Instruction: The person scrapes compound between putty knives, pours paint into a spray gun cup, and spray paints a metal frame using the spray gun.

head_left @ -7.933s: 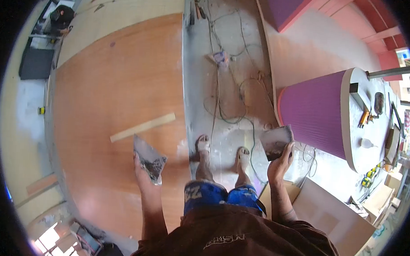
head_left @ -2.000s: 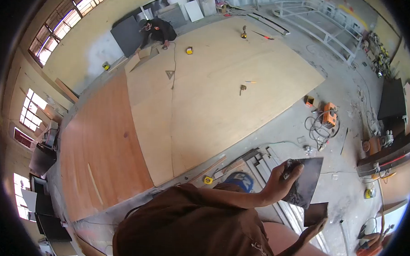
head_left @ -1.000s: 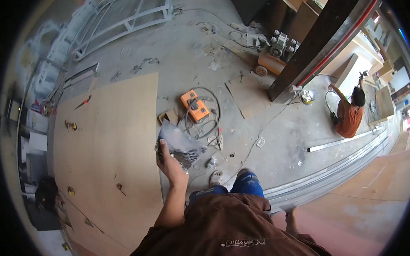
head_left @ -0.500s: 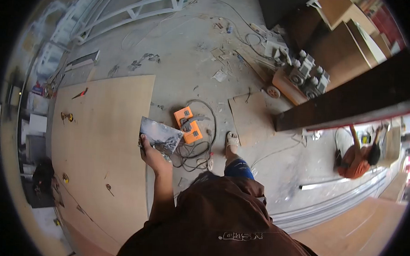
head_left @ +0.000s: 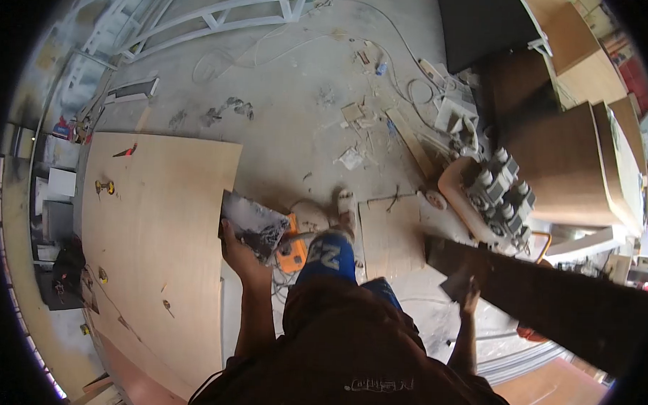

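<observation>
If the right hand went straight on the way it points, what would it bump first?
Probably the dark post, which shows just beyond the right hand in this view, though its depth is unclear.

On your left, a drill sits on the board, with a frame beyond. A box is on the floor before you; to your right you have a compressor near a post.
</observation>
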The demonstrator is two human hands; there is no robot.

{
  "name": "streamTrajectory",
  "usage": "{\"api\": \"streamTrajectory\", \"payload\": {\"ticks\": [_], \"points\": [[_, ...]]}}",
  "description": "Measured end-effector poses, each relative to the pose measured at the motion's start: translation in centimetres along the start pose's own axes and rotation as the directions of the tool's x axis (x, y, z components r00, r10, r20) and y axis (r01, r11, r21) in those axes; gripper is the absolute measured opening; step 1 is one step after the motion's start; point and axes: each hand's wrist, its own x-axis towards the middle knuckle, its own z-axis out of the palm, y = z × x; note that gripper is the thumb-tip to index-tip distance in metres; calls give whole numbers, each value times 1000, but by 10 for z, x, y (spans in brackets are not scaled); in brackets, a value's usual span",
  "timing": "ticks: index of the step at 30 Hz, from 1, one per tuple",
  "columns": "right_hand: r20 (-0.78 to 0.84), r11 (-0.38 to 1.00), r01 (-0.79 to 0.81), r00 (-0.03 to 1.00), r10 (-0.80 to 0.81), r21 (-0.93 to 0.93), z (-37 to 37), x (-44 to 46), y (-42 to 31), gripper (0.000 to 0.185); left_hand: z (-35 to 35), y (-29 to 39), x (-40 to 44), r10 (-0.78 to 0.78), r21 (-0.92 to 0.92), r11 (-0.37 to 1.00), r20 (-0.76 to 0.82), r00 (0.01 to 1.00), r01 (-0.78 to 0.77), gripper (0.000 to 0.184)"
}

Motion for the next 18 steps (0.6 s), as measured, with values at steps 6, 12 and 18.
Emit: {"api": "streamTrajectory", "payload": {"ticks": [6,12,18], "points": [[212,625,-90,896,391,-775,10,-32,235,49,98,-31,119,-25,105,993,-276,961,56,51],[45,690,-449,820,571,-568,41,11,60,52,189,-20,225,155,123,984,-198,968,-132,53],[-116,863,-439,899,423,-249,88,139,-101,55,271,-45,282,28,91,996,-107,994,-18,55]]}}
